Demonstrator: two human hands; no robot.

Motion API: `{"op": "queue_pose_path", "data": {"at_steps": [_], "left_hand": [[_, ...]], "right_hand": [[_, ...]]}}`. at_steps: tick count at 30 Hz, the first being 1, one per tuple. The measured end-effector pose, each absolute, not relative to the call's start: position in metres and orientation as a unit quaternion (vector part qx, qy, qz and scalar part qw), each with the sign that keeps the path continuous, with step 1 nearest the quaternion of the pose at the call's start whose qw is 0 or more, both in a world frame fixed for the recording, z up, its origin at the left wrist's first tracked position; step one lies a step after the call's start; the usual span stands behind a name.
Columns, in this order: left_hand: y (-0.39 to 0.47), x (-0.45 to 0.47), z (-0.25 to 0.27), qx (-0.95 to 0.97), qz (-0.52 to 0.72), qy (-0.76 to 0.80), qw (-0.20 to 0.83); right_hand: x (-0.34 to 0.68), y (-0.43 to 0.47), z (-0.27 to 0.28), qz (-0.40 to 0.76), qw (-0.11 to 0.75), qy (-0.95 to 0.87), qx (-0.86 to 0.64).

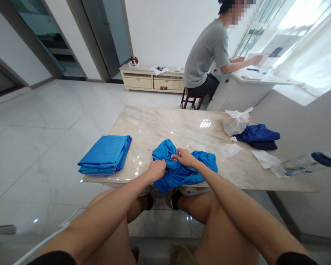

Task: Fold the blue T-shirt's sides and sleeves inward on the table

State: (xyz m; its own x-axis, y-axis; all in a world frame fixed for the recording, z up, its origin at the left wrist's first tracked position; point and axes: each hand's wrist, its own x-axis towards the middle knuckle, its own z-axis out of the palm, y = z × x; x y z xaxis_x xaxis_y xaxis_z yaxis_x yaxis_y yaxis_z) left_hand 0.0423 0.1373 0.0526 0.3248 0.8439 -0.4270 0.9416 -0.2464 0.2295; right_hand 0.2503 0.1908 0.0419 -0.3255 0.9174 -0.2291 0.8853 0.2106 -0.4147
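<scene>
A crumpled bright blue cloth (194, 173) with a silky sheen lies at the front edge of the marble-topped table (160, 119), part of it hanging over. My left hand (157, 170) is closed on the cloth's left side. My right hand (184, 157) pinches it near the middle, beside a small white and red patch (173, 157). What exactly the fingertips hold is partly hidden. To the left, apart from both hands, rests a flat stack of folded blue cloth (106, 152) with a purple layer showing at its edge.
On the table's right are a white plastic bag (235, 121), dark blue cloth (257, 135), white paper (264, 158) and a clear bottle with a blue cap (300, 165). Beyond, a person in a grey shirt (206, 51) sits at a white desk (253, 75). A low cabinet (139, 81) lines the wall.
</scene>
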Motion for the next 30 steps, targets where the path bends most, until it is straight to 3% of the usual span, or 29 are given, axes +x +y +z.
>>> {"op": "queue_pose_path", "data": {"at_steps": [6, 12, 18, 22, 27, 30], "left_hand": [[0.156, 0.039, 0.065, 0.774, -0.068, 0.589, 0.223], [0.18, 0.021, 0.075, 0.76, -0.027, 0.59, 0.272], [0.202, -0.044, 0.086, 0.716, 0.001, 0.638, 0.284], [0.216, -0.095, 0.092, 0.665, 0.053, 0.716, 0.207], [0.214, -0.112, 0.082, 0.681, -0.063, 0.693, 0.229], [0.208, -0.099, 0.075, 0.696, -0.095, 0.679, 0.214]], "right_hand": [[0.269, 0.197, 0.04, 0.296, 0.196, -0.694, -0.627], [0.301, 0.202, 0.065, 0.386, 0.251, -0.631, -0.624], [0.376, 0.194, 0.084, 0.336, 0.323, -0.546, -0.696], [0.41, 0.177, 0.087, 0.388, 0.265, -0.49, -0.734], [0.409, 0.163, 0.092, 0.479, 0.033, -0.519, -0.707], [0.391, 0.169, 0.091, 0.443, 0.039, -0.57, -0.691]]}}
